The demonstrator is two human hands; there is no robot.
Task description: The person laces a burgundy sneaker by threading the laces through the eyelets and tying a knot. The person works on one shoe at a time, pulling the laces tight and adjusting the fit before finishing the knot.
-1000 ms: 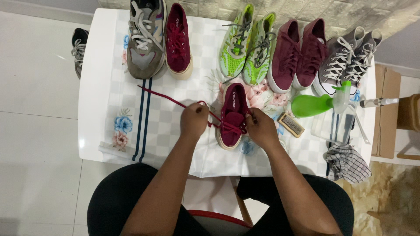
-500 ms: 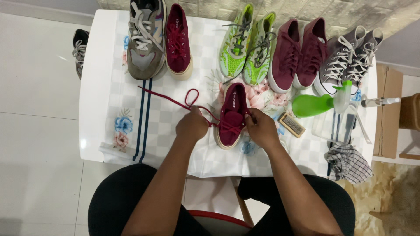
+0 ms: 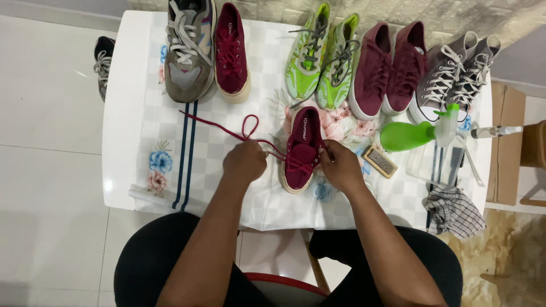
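A dark red sneaker lies on the table in front of me, toe pointing away. My left hand sits just left of it, fingers pinched on the red shoelace, which trails away to the left and forms a small loop. My right hand rests against the sneaker's right side, holding it near the eyelets.
On the white table with its patterned cover stand a grey sneaker, a matching red sneaker, a green pair, a maroon pair and a grey high-top pair. A green spray bottle, a brush and a checked cloth lie right.
My left hand has moved slightly left and toward me, drawing the lace through the sneaker; the loose lace now curls into a loop. My right hand stays on the shoe.
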